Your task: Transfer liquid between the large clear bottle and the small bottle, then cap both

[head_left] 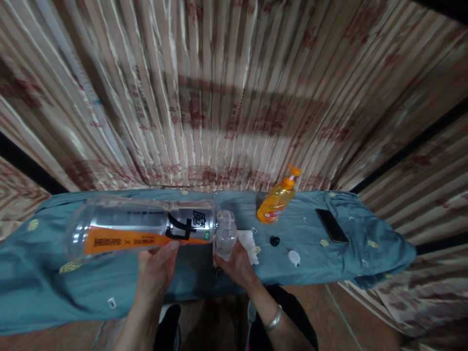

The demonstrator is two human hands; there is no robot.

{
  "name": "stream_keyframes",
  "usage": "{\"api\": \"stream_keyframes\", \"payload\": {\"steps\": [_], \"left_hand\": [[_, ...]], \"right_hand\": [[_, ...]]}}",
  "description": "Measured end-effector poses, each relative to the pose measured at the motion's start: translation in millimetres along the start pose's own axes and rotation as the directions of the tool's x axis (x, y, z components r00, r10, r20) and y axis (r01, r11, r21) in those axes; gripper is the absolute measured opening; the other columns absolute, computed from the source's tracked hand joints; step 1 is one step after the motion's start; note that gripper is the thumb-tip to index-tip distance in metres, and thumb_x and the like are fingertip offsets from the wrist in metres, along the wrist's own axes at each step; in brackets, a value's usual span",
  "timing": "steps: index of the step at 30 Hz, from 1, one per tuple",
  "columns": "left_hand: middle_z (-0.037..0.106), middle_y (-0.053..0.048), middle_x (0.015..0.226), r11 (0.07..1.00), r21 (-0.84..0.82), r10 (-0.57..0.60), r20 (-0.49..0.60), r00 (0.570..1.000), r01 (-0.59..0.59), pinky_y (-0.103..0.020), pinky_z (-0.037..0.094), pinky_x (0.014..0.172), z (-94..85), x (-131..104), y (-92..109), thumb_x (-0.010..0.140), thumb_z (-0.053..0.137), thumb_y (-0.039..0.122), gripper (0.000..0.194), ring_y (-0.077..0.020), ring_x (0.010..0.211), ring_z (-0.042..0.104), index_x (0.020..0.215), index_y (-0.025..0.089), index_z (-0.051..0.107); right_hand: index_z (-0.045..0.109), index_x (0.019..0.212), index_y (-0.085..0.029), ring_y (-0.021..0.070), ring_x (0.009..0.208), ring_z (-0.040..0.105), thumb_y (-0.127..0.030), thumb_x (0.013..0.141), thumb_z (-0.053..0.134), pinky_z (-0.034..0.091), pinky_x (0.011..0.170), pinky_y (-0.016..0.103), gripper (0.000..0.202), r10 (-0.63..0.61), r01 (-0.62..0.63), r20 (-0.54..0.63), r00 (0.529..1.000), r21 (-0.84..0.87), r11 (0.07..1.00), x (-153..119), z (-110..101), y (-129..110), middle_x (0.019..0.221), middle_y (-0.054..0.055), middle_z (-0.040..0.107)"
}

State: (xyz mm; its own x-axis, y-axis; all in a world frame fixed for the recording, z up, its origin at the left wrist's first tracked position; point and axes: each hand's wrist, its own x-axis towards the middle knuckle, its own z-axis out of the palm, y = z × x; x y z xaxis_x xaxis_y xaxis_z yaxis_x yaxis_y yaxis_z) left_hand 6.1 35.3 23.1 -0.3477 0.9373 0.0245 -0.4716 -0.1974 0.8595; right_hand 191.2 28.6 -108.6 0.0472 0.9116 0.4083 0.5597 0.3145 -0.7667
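Note:
My left hand is closed around a large clear drink bottle with a silver, orange and black label. That bottle lies sideways in the air, its neck pointing right. In my right hand is a small clear bottle, roughly upright, its mouth by the large bottle's neck. Whether the two mouths touch, I cannot tell. Under the small bottle and my right hand, a white cloth or paper partly shows. No liquid is clearly visible inside either bottle.
An orange pump bottle stands behind and to the right on the blue-green cloth. Near it lie a small black cap, a white round lid and a dark phone. A patterned curtain hangs behind.

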Motion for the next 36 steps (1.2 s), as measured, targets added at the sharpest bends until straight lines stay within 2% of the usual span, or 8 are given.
{"api": "stream_keyframes", "payload": {"steps": [10, 18, 24, 31, 36], "left_hand": [[0.075, -0.002, 0.074, 0.999, -0.041, 0.011, -0.005, 1.000, -0.011, -0.037, 0.062, 0.073, 3.5, -0.5, 1.7, 0.043, 0.092, 0.025, 0.050, -0.0239, 0.071, 0.073, 0.089, 0.021, 0.072], [0.077, -0.004, 0.081, 0.998, -0.064, 0.019, 0.002, 1.000, -0.019, -0.043, 0.060, 0.083, 3.6, -0.7, 0.4, 0.045, 0.091, 0.026, 0.054, -0.0276, 0.082, 0.075, 0.097, 0.021, 0.073], [0.075, -0.002, 0.072, 0.999, -0.036, 0.027, -0.002, 1.000, -0.027, -0.041, 0.060, 0.079, 3.2, -1.2, 0.9, 0.045, 0.092, 0.029, 0.051, -0.0262, 0.075, 0.074, 0.093, 0.023, 0.073], [0.078, -0.005, 0.083, 0.999, -0.020, 0.030, 0.004, 1.000, -0.030, -0.043, 0.060, 0.082, 4.8, -0.5, 0.1, 0.044, 0.092, 0.032, 0.056, -0.0286, 0.083, 0.075, 0.096, 0.022, 0.073], [0.077, -0.005, 0.084, 0.999, -0.032, 0.019, 0.012, 1.000, -0.019, -0.042, 0.060, 0.081, 7.9, -1.8, 2.6, 0.043, 0.092, 0.029, 0.057, -0.0294, 0.085, 0.074, 0.096, 0.023, 0.073]], "right_hand": [[0.047, 0.144, -0.020, 0.0331, 0.122, 0.065, -0.017, 0.073, 0.075, 0.056, 0.102, 0.050, 0.076, 0.017, -0.017, 0.006, 1.000, 0.009, 1.000, 1.3, -3.1, -5.1, 0.138, 0.015, 0.063], [0.052, 0.138, -0.021, 0.0325, 0.121, 0.064, -0.020, 0.074, 0.074, 0.054, 0.104, 0.052, 0.068, 0.039, -0.039, 0.006, 0.999, 0.025, 0.999, -1.7, 0.8, 1.5, 0.126, 0.013, 0.068], [0.051, 0.139, -0.020, 0.0329, 0.120, 0.065, -0.019, 0.074, 0.073, 0.055, 0.103, 0.053, 0.068, 0.027, -0.027, 0.006, 1.000, 0.032, 0.999, -0.1, -1.3, -2.1, 0.126, 0.013, 0.068], [0.049, 0.140, -0.020, 0.0337, 0.121, 0.065, -0.018, 0.074, 0.073, 0.055, 0.103, 0.053, 0.071, 0.033, -0.033, 0.014, 0.999, 0.035, 0.999, 0.7, -3.3, -4.1, 0.128, 0.014, 0.067], [0.053, 0.133, -0.021, 0.0326, 0.117, 0.067, -0.021, 0.075, 0.073, 0.057, 0.100, 0.052, 0.062, 0.049, -0.050, 0.015, 0.999, 0.028, 0.998, 0.5, -1.7, -2.8, 0.122, 0.013, 0.069]]}}
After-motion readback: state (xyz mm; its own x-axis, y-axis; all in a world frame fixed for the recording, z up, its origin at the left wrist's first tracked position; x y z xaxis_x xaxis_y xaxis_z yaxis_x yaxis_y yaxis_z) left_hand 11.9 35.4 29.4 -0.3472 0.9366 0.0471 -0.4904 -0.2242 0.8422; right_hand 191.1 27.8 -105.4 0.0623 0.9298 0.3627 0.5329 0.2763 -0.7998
